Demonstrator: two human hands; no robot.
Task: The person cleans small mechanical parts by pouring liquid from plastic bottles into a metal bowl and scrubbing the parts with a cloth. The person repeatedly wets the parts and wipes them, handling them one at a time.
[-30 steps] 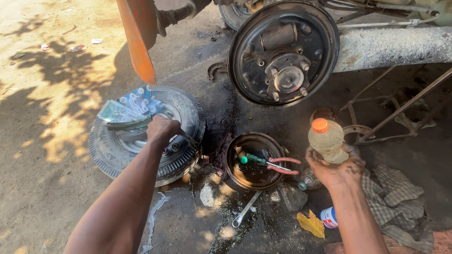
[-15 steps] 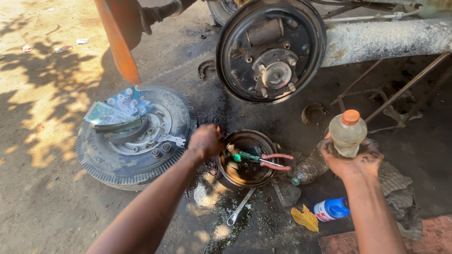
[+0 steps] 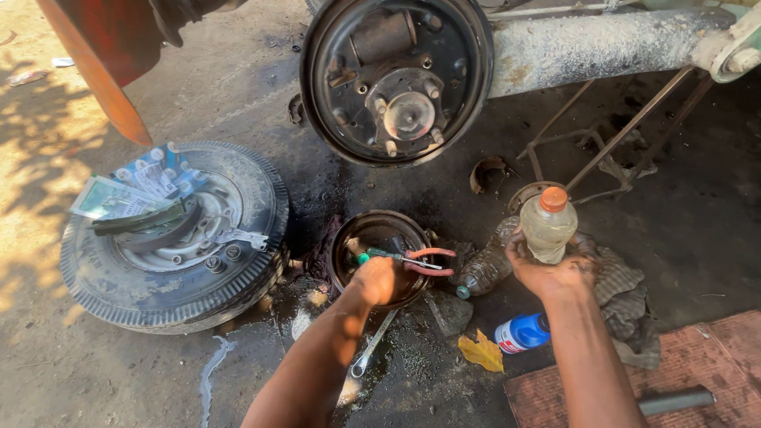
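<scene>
My right hand grips a small plastic bottle of pale liquid with an orange cap, held upright. My left hand reaches into the dark brake drum lying on the ground; its fingers are curled and hidden inside, so I cannot tell whether they grasp anything. Across the drum lie a green-handled screwdriver and orange-handled pliers, just beyond my left hand. Above, the bare brake backing plate and hub hang on the axle.
A removed wheel and tyre lies left, carrying brake shoes and a printed box. A spanner, a blue-capped bottle, an empty clear bottle, a rag and a yellow scrap lie around. A reddish mat sits at right.
My left hand moved from the tyre rightward, into the brake drum. My right hand kept hold of the bottle and stayed beside the drum. The view shifted.
</scene>
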